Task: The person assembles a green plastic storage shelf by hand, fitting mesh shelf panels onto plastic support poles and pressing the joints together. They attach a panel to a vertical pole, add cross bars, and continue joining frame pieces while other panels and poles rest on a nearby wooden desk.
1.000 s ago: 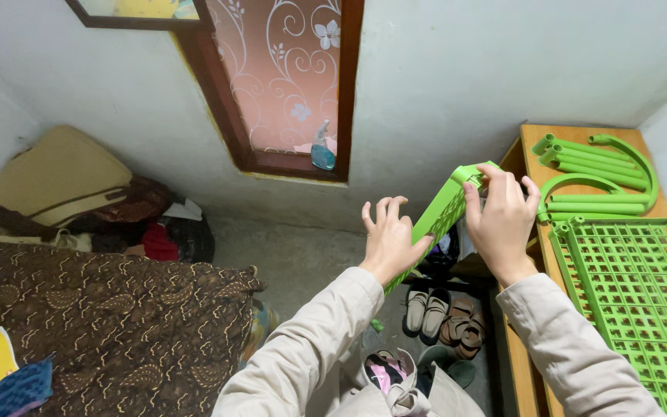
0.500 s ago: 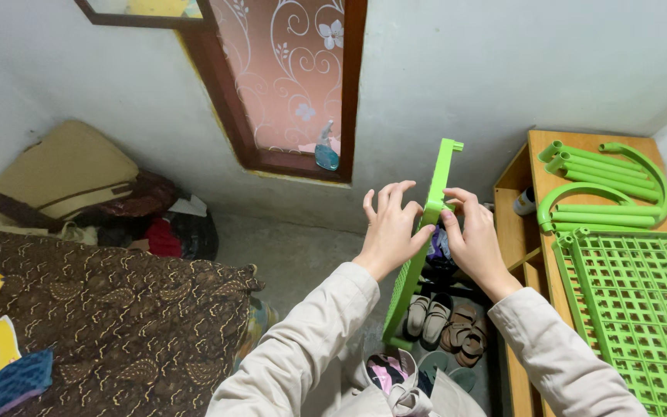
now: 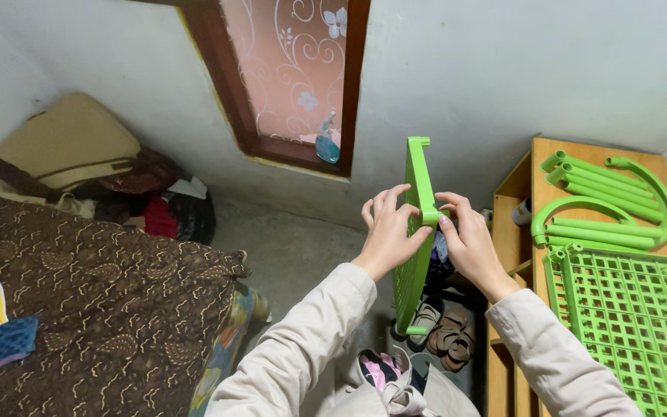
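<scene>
At the centre of the frame a green plastic grid panel is held edge-on and nearly upright between both hands. The left hand is pressed against its left face with the fingers spread and curled onto it; the right hand is closed on the panel's right edge, thumb and fingertips pinched at a small side tab. Beige sleeves are seen running down to the lower edge. Below the panel, pairs of sandals are laid on the floor. At the right of the frame a wooden shelf is topped with curved green tubes and a second green grid panel, lying flat. A brown patterned bedcover is spread across the lower left, with bags piled in the upper left. A red-framed patterned window is set in the wall above.
</scene>
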A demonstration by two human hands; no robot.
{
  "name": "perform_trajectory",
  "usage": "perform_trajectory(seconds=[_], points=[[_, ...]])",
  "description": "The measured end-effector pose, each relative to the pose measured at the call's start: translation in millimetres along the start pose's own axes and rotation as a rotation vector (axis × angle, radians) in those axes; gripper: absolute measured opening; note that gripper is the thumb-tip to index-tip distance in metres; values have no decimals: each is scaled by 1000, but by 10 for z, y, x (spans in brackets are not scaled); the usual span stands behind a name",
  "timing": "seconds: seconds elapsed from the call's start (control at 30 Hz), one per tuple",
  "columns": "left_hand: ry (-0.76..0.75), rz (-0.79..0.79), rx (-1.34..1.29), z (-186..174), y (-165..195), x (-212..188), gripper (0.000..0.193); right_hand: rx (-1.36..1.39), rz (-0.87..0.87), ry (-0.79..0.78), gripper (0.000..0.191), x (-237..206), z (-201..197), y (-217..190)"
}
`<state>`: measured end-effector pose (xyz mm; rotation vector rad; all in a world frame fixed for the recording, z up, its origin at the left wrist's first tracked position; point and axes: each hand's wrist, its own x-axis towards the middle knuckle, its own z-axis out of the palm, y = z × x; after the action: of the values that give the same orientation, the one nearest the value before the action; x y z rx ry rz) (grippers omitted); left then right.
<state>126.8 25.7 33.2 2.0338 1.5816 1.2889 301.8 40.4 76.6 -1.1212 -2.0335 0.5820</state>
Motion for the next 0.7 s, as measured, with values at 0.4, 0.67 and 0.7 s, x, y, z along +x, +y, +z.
perform_trajectory(seconds=[0.4,0.67,0.7], points=[[13,-29,120,-10,-8,38,42,74,57,-8,35,-3,111,98],[-89,-29,-129,60,-232,254,22,-8,147,-3,38,230,199,127],[-114,-34,-136,56,-258,288,20,-13,159,-12,39,259,194,135]])
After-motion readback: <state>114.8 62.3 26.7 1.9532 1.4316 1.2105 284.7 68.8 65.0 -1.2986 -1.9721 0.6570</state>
